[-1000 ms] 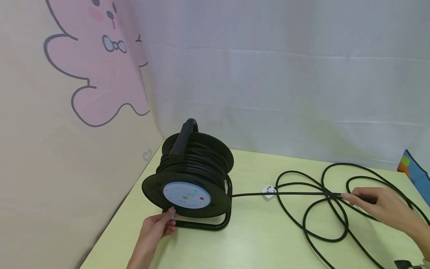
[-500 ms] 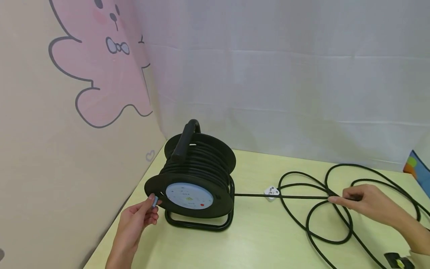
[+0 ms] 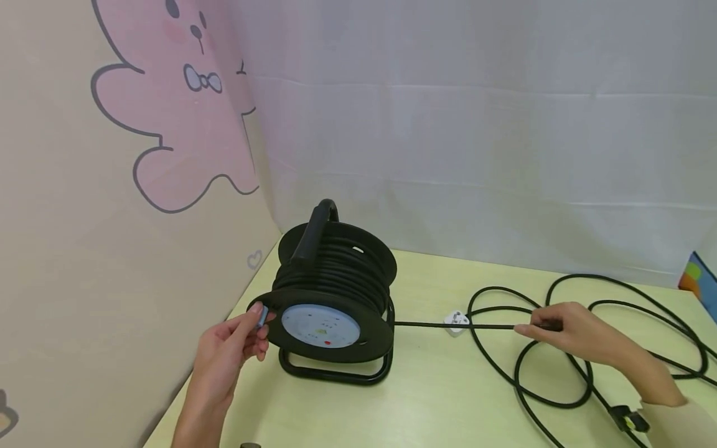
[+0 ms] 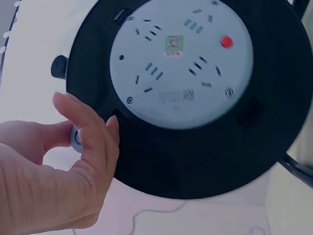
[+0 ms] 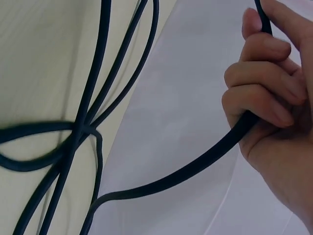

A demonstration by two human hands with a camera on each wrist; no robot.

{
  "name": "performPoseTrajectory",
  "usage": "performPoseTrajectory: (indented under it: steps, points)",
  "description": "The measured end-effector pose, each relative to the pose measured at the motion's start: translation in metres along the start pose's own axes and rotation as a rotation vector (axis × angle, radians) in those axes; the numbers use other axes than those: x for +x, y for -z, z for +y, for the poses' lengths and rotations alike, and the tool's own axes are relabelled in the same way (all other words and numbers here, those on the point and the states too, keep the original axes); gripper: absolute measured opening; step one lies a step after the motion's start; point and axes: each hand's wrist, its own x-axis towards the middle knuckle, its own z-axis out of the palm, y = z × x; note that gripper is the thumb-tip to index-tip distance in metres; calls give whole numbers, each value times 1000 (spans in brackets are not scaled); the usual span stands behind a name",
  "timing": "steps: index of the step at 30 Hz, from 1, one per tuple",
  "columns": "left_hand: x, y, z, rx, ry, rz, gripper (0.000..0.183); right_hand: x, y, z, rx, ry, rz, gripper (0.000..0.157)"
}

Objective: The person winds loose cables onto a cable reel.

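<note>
A black cable reel (image 3: pixel 335 274) stands on its tube frame at the table's left, many turns of cable wound between its flanges. Its front flange carries a pale blue socket panel (image 3: pixel 320 325) with a red button (image 4: pixel 226 41). At that flange's left edge, my left hand (image 3: pixel 224 348) pinches a small blue-grey crank knob (image 3: pixel 262 316) between thumb and fingers. The black cable (image 3: pixel 428 324) runs nearly straight from the reel's right side to my right hand (image 3: pixel 579 333). In the right wrist view, the fingers curl round this cable, which trails out below the palm.
Loose cable loops (image 3: pixel 518 372) spread over the table's right side (image 3: pixel 426 404). Beneath the taut cable lies a white plug (image 3: pixel 455 320). A patterned wall (image 3: pixel 168 280) borders the left and a pale curtain (image 3: pixel 482 186) the back. A colourful object (image 3: pixel 697 277) shows at far right.
My left hand has carried the knob from the flange's bottom round to its left edge, clockwise, and the reel has turned with it. My right hand has moved left towards the reel.
</note>
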Motion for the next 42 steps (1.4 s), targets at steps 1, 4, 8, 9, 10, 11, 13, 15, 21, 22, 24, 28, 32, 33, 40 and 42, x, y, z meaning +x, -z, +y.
performPoseTrajectory:
  steps: [1, 4, 8, 9, 10, 11, 13, 15, 21, 22, 24, 28, 32, 33, 40, 42]
  points:
    - [-1, -3, 3, 2, -4, 0, 42, 3, -1, -1, -1, 8, 1, 36]
    - [-6, -12, 10, 13, -28, -1, 44, 10, -6, -6, 0, 26, -1, 39]
    - [-13, -23, 17, 47, -83, -6, 44, 19, -11, -12, 21, 81, -43, 33]
    - [-14, -26, 18, 58, -97, -8, 43, 21, -13, -13, 31, 97, -58, 31]
    - [-15, -28, 19, 68, -109, -11, 42, 23, -14, -15, 43, 111, -74, 29]
    - [-17, -31, 20, 73, -118, -15, 41, 25, -15, -16, 52, 124, -86, 27]
    - [-18, -35, 22, 81, -131, -25, 39, 30, -18, -20, 68, 140, -100, 26]
    - [-20, -40, 23, 86, -139, -41, 37, 35, -22, -22, 65, 160, -90, 27]
    - [-24, -56, 24, 60, -142, -109, 34, 49, -31, -30, 33, 189, -35, 33]
    - [-24, -59, 24, 57, -142, -123, 34, 51, -31, -31, 33, 181, -33, 33]
    - [-26, -65, 23, 48, -138, -151, 33, 55, -33, -35, 33, 169, -36, 30]
    - [-28, -75, 20, 14, -131, -189, 32, 67, -36, -44, 37, 160, -56, 25]
    - [-29, -82, 17, 2, -144, -221, 32, 79, -40, -51, 33, 164, -63, 28]
    - [-29, -84, 16, 1, -151, -231, 33, 82, -41, -52, 34, 163, -65, 29]
    - [-31, -103, 4, -17, -129, -304, 36, 104, -57, -60, 39, 148, -97, 28]
    - [-32, -109, -2, -19, -123, -329, 35, 109, -60, -63, 37, 152, -99, 27]
